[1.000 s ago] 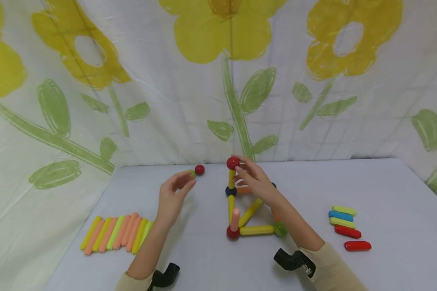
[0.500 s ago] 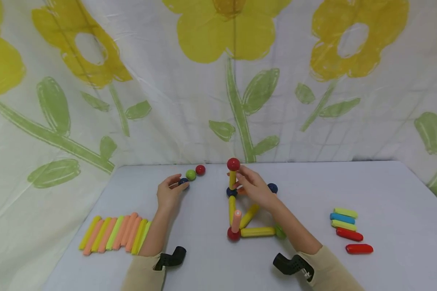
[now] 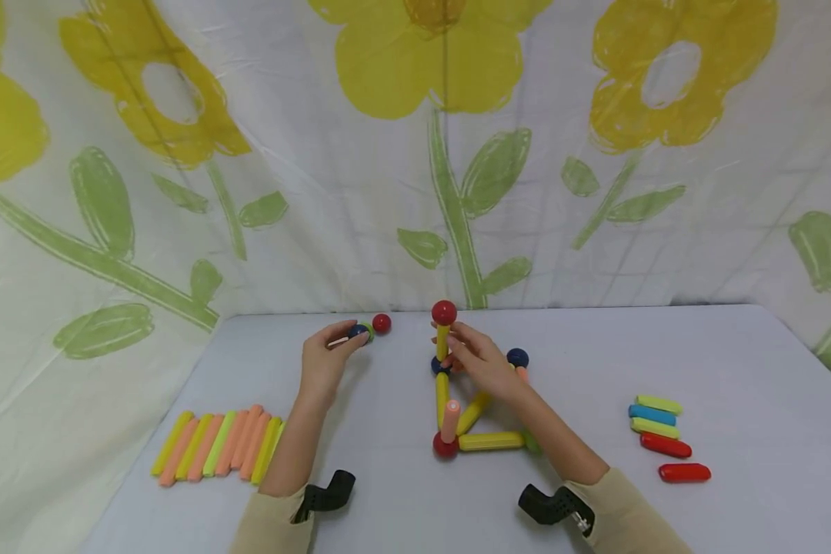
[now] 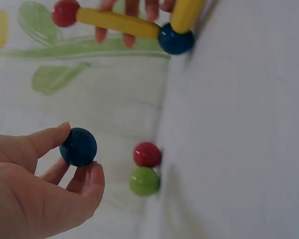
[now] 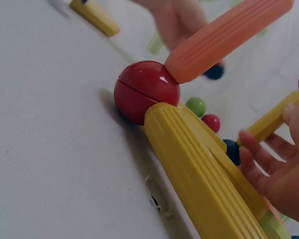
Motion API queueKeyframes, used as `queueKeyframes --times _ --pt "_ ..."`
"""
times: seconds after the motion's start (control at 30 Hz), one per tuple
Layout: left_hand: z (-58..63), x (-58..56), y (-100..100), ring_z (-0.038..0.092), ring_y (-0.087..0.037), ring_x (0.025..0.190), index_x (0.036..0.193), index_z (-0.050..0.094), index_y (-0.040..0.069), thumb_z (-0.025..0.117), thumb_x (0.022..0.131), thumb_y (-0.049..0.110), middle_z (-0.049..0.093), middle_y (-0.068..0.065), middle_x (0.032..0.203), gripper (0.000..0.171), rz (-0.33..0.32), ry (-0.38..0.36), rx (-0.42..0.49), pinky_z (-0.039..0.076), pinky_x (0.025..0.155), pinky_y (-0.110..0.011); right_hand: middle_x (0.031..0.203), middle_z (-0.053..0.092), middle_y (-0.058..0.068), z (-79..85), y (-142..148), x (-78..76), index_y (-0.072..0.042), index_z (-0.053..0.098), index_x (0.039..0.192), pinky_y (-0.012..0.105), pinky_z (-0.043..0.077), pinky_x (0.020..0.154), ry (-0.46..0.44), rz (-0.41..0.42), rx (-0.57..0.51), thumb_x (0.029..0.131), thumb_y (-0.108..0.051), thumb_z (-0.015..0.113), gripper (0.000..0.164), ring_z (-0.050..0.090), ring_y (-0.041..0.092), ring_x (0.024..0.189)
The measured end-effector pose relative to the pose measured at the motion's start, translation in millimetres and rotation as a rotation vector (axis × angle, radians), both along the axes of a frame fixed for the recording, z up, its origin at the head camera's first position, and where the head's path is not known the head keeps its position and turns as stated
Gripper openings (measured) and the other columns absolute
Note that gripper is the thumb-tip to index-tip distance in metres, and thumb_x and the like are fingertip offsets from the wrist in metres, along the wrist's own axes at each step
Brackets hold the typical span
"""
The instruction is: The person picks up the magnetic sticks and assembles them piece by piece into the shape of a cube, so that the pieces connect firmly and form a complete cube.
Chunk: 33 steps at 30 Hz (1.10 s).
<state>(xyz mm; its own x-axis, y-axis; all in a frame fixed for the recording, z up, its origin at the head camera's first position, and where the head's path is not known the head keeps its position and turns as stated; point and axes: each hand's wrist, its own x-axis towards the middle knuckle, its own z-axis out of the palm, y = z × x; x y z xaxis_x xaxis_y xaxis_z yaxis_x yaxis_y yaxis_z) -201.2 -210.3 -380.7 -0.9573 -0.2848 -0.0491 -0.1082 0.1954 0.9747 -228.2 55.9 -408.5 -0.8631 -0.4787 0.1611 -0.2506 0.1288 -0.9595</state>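
Observation:
My left hand (image 3: 322, 365) pinches a dark blue ball (image 4: 78, 147) between thumb and fingers, raised off the table in the left wrist view. A green ball (image 4: 144, 181) and a red ball (image 4: 147, 155) lie beyond it, touching or nearly so. My right hand (image 3: 481, 355) holds an upright yellow stick (image 3: 443, 342), thumb in front and fingers behind. A red ball (image 3: 444, 312) tops that stick and a dark blue ball (image 3: 440, 365) is at its foot. Below stretches a frame of sticks with a red corner ball (image 3: 446, 445) bearing an upright orange stick (image 3: 450, 422).
A row of yellow, orange and green sticks (image 3: 218, 444) lies at the left. Several short sticks, among them a blue one (image 3: 652, 415) and a red one (image 3: 685, 472), lie at the right. A flowered cloth (image 3: 332, 231) hangs behind the table.
My left hand has taken hold of the dark blue ball and lifted it, moving slightly right. My right hand has slid down from the top red ball to the yellow stick.

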Motion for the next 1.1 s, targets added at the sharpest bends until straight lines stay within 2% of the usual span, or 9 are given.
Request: queueKeyframes --times 0.1,0.23,0.33,0.43,0.67,0.77,0.93,1.1 --pt "22.2 9.8 10.7 0.064 -0.015 0.110 0.138 0.068 0.001 0.076 0.098 0.011 0.064 -0.013 0.138 0.042 -0.110 0.022 0.053 0.053 0.093 -0.017 0.139 0.062 0.031 -1.2 0.2 0.1 -0.001 0.049 0.153 0.024 0.057 0.084 -0.006 0.001 -0.006 0.115 -0.015 0.043 0.041 0.067 0.028 0.094" --pt "46.6 28.3 24.0 0.068 -0.017 0.111 0.137 0.069 0.004 0.076 0.098 0.013 0.066 -0.012 0.134 0.041 -0.336 0.016 0.026 0.054 0.105 -0.031 0.139 0.062 0.031 -1.9 0.5 0.1 -0.001 0.049 0.154 0.024 0.057 0.085 -0.001 0.001 -0.002 0.115 -0.017 0.043 0.042 0.068 0.029 0.095" --pt "57.3 41.5 31.9 0.069 -0.024 0.113 0.135 0.070 0.004 0.076 0.098 0.013 0.069 -0.013 0.130 0.039 -0.500 0.017 -0.014 0.055 0.106 -0.039 0.138 0.063 0.029 -1.7 1.0 0.7 -0.003 0.049 0.154 0.026 0.057 0.085 -0.001 -0.011 0.012 0.115 -0.019 0.044 0.042 0.068 0.028 0.095" --pt "61.4 51.1 38.6 0.069 -0.028 0.114 0.133 0.070 0.001 0.076 0.098 0.011 0.072 -0.013 0.127 0.037 -0.601 0.027 -0.019 0.058 0.102 -0.039 0.137 0.064 0.027 -2.3 1.3 0.8 -0.004 0.049 0.154 0.027 0.057 0.087 0.001 -0.016 0.026 0.115 -0.019 0.044 0.042 0.068 0.027 0.096" --pt "58.7 60.7 58.2 0.067 -0.028 0.119 0.132 0.069 -0.003 0.075 0.098 0.007 0.071 -0.015 0.128 0.036 -0.773 0.063 0.041 0.059 0.100 -0.033 0.139 0.064 0.023 -4.9 2.1 -1.3 -0.007 0.051 0.154 0.030 0.057 0.091 0.025 -0.024 0.050 0.116 -0.024 0.043 0.043 0.067 0.027 0.104" --pt "58.6 63.1 63.2 0.067 -0.027 0.118 0.131 0.069 -0.005 0.075 0.097 0.004 0.070 -0.017 0.129 0.035 -0.828 0.083 0.033 0.058 0.101 -0.030 0.140 0.064 0.023 -5.9 2.8 -2.0 -0.007 0.051 0.153 0.032 0.057 0.093 0.035 -0.017 0.048 0.116 -0.025 0.043 0.043 0.069 0.028 0.105" --pt "59.7 64.9 65.2 0.068 -0.026 0.116 0.128 0.069 -0.005 0.076 0.096 0.002 0.070 -0.019 0.128 0.034 -0.847 0.100 -0.013 0.057 0.101 -0.029 0.138 0.064 0.026 -6.4 2.9 -1.3 -0.006 0.053 0.152 0.030 0.057 0.090 0.019 -0.009 0.035 0.116 -0.024 0.043 0.042 0.070 0.025 0.096" --pt "61.4 64.9 62.8 0.067 -0.025 0.116 0.130 0.069 -0.005 0.076 0.096 0.004 0.070 -0.018 0.128 0.035 -0.856 0.093 -0.029 0.057 0.103 -0.034 0.139 0.065 0.023 -5.1 2.3 -0.2 -0.009 0.053 0.152 0.033 0.057 0.092 0.003 -0.014 0.042 0.116 -0.026 0.043 0.042 0.070 0.024 0.097"
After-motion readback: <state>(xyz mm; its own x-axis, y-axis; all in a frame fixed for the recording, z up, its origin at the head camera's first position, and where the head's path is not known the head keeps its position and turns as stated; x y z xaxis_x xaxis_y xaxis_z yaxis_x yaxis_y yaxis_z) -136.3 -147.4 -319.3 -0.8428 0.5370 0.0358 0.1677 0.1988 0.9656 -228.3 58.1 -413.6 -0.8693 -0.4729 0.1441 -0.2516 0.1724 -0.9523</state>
